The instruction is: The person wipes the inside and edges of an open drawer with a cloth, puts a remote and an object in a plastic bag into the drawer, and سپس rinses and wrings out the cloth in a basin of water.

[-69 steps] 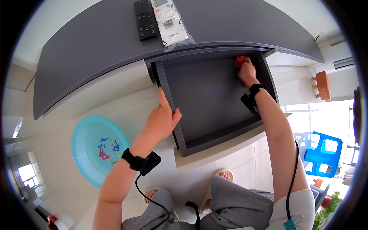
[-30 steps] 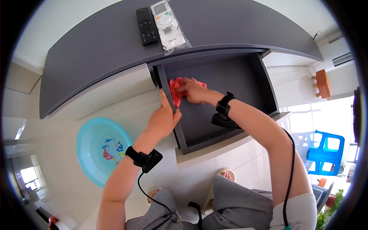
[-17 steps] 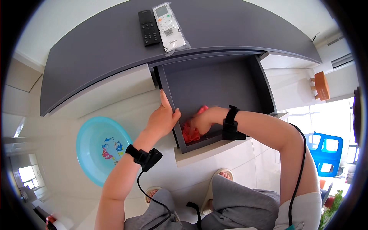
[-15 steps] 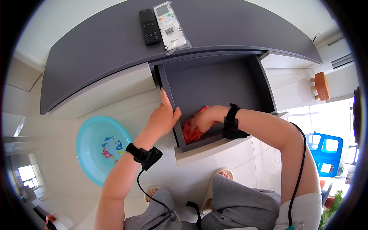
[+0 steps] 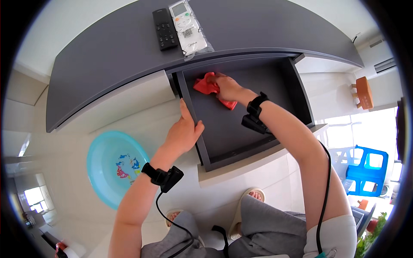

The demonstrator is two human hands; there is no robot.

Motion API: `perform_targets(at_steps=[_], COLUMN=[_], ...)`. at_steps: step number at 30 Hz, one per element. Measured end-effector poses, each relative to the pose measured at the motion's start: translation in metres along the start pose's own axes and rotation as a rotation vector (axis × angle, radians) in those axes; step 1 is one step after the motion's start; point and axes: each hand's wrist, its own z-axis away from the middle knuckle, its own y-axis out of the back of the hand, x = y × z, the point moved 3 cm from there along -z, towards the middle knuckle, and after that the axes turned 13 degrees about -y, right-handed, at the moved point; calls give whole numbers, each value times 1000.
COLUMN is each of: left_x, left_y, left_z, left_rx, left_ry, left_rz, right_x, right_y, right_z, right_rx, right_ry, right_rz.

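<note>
A red cloth (image 5: 206, 84) lies bunched against the floor of a pulled-out grey drawer (image 5: 254, 116), near its back left corner. My right hand (image 5: 229, 89) is closed on the cloth and presses it down, and part of the cloth sticks out below the palm. At the drawer's left side wall is my left hand (image 5: 183, 131). Its thumb lies over the rim and its index finger stretches along the outside, with the other fingers hidden. Both wrists carry black strapped devices with cables.
On the grey cabinet top (image 5: 107, 64) lie a black remote (image 5: 165, 30) and a white remote (image 5: 188, 28) in clear plastic. A light blue basin (image 5: 101, 172) stands on the floor at left. To the right are an orange-brown stool (image 5: 364, 93) and a blue plastic stool (image 5: 367, 172).
My right hand has carried the red cloth from the drawer's front left corner toward the back. My left hand stays at the drawer's side.
</note>
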Motion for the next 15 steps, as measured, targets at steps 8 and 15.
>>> perform_targets(at_steps=[8,15], left_x=[5,-1], left_y=[5,0], left_z=[2,0], left_rx=[-60,5], left_ry=[49,-25], left_rz=[-32,-42], right_x=[0,4], right_y=[-7,1], right_z=[65,89], right_rx=[-958,-1227], right_ry=[-46,-197], right_rz=[204,236])
